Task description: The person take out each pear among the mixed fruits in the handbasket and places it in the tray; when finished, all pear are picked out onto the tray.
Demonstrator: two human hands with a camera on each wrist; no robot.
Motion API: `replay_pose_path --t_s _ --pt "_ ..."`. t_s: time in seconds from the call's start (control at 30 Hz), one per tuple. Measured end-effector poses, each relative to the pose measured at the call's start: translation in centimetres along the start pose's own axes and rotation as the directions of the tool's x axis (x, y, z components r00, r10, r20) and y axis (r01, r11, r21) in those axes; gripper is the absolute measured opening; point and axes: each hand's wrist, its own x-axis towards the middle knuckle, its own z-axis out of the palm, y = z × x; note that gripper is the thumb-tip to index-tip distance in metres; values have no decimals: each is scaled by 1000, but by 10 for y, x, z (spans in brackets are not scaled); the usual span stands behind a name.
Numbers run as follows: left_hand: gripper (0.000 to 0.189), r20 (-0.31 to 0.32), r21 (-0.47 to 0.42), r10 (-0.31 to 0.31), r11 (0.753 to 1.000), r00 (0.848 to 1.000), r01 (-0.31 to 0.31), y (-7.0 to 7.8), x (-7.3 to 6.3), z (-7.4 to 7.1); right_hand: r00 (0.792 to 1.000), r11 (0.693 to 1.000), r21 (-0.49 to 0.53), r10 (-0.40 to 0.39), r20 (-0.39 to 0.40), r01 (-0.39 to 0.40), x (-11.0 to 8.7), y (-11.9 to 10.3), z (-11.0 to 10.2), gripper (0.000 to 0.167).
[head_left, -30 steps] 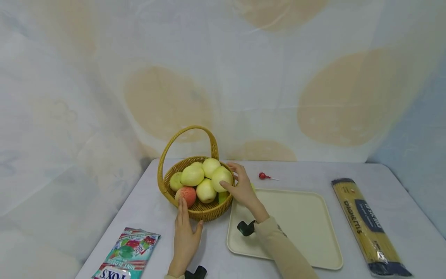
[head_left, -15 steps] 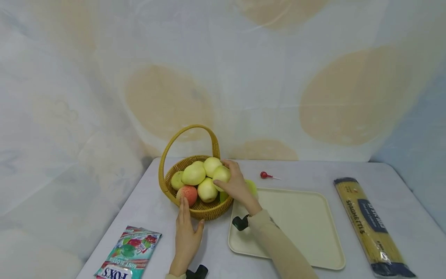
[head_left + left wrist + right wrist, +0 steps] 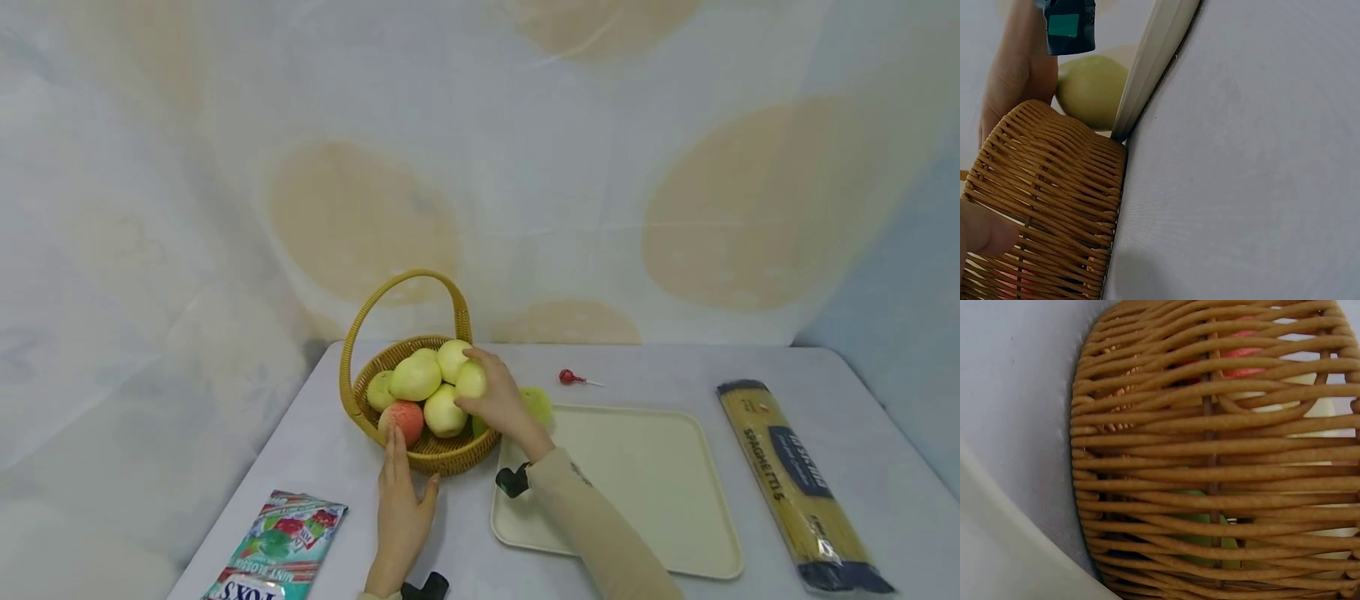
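Observation:
A woven basket (image 3: 450, 461) with an arched handle holds several yellow-green apples (image 3: 415, 379) and one red-and-yellow fruit (image 3: 403, 421), perhaps a peach. My right hand (image 3: 501, 402) curls its fingers and thumb round a yellow-green apple (image 3: 471, 380) at the basket's right side, hiding part of it. With straight fingers, my left hand (image 3: 403, 508) touches the basket's front near the red fruit; its thumb (image 3: 988, 231) shows against the weave in the left wrist view. Another green fruit (image 3: 536, 405) lies outside the basket, by the tray's far left corner. In the right wrist view, basket wall (image 3: 1210, 444) fills most of the picture.
A cream tray (image 3: 637, 483) lies right of the basket, under the right forearm. Behind it is a red lollipop (image 3: 568, 377). A spaghetti pack (image 3: 798, 487) lies at the right, and a green-and-red candy bag (image 3: 277, 546) at the front left. Cloth walls rise behind the table.
My right hand has moved left and farther over the apple, now covering more of it. The green fruit by the tray has come into fuller view. My left hand stays in place.

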Motion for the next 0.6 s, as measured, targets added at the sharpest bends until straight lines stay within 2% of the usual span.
replay_pose_path --t_s 0.27,0.6 --pt "98 0 4 6 1000 1000 -6 -2 0 1 998 998 43 -52 -36 54 -5 -1 0 78" --pt "98 -12 8 17 1000 1000 -17 0 0 1 981 991 65 -103 -164 115 -10 -4 -6 76"
